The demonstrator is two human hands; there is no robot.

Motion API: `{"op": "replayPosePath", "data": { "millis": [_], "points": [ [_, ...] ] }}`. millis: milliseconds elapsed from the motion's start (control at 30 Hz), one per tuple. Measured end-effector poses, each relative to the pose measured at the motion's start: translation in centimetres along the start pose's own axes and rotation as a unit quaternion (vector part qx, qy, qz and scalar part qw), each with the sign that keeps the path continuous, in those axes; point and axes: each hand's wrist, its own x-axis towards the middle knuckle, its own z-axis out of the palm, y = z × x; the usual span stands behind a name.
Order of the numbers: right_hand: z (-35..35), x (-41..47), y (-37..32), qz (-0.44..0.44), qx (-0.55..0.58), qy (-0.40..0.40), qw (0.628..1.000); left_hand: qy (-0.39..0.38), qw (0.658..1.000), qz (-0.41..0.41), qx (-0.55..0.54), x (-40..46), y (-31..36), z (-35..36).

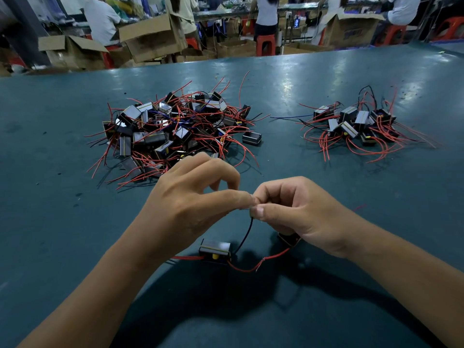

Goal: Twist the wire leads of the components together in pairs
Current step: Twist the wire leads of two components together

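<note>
Bare teal counter (313, 79) is stretching open near and right. Left hand (190, 197) and right hand (296, 209) are pinching a thin black wire lead (247, 234) above a black boxy component (215, 251). Tangled piles are lying far left (175, 126) and far right (356, 124).

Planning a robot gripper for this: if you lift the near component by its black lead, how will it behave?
The black lead curves loosely from pinching fingertips, so probably floppy. The component looks small and boxy: likely light, dangling rather than rolling. Its red lead would probably trail.
</note>
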Motion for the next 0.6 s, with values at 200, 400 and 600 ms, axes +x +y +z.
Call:
{"op": "replayPosePath", "data": {
  "millis": [200, 400, 600],
  "points": [
    [-0.25, -0.02, 0.10, -0.002, 0.006, -0.010, 1.000, -0.028, 0.999, 0.002, 0.025, 0.05, -0.02, -0.44],
    [-0.38, -0.09, 0.18, 0.000, -0.006, -0.030, 1.000, -0.047, 0.997, 0.024, 0.047, 0.24, 0.19, -0.85],
    [-0.55, -0.26, 0.01, -0.018, -0.035, -0.043, 0.998, -0.056, 0.997, 0.022, 0.044, 0.30, 0.46, -0.88]
  ]
}}
